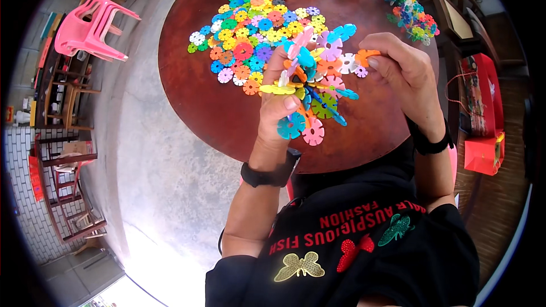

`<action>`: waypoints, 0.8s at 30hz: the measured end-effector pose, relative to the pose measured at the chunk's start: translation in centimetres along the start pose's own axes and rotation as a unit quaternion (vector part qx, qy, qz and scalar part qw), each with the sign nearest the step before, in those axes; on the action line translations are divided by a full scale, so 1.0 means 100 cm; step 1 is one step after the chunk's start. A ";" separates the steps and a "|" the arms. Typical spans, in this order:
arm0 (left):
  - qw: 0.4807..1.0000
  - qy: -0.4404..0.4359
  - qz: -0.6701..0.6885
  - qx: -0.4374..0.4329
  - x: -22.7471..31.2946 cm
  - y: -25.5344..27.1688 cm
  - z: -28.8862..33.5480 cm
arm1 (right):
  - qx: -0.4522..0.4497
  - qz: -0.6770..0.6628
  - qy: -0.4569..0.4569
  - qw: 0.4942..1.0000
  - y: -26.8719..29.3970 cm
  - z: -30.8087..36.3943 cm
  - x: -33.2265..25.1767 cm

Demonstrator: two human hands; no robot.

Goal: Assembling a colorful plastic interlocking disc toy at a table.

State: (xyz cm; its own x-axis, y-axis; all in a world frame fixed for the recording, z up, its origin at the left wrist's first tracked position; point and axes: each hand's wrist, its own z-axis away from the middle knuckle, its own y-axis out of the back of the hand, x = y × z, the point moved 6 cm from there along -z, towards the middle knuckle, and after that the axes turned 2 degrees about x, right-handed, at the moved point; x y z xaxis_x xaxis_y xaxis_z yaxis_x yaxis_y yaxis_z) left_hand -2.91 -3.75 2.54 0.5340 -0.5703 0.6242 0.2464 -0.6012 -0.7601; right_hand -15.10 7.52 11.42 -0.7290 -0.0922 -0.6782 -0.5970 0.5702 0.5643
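Black shirt (333, 236) was seen before the table (193, 99), over which a cluster (323, 103) was gripped by the left hand (271, 122) and an orange disc (366, 56) pinched by the right hand (414, 74), slotting-on apparently being underway, with aligned slots called for next.

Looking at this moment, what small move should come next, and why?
Probably ease the orange notched disc toward the cluster of colorful discs and try slotting it onto an outer piece. The right hand pinches that disc near the cluster's right side, while the left hand holds the cluster above the round table, leaving outer discs exposed.
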 end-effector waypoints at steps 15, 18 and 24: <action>1.000 0.010 -0.008 -0.020 -0.012 -0.010 0.005 | 0.062 0.032 -0.074 0.995 0.013 0.020 -0.005; 1.000 0.005 -0.007 -0.017 -0.012 -0.014 0.007 | 0.063 0.050 -0.068 0.994 0.013 0.020 -0.011; 1.000 0.019 0.000 -0.015 -0.013 -0.016 0.007 | 0.066 0.114 -0.006 0.991 0.012 0.019 -0.018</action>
State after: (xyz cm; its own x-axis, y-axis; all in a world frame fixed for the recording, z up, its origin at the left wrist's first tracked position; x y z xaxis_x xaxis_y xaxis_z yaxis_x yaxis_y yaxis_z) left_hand -3.41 -1.67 2.84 0.5033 -0.5901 0.6312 0.2214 -0.6180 -0.7543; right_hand -13.88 9.87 12.44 -0.8350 0.0605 -0.5469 -0.3683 0.6770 0.6372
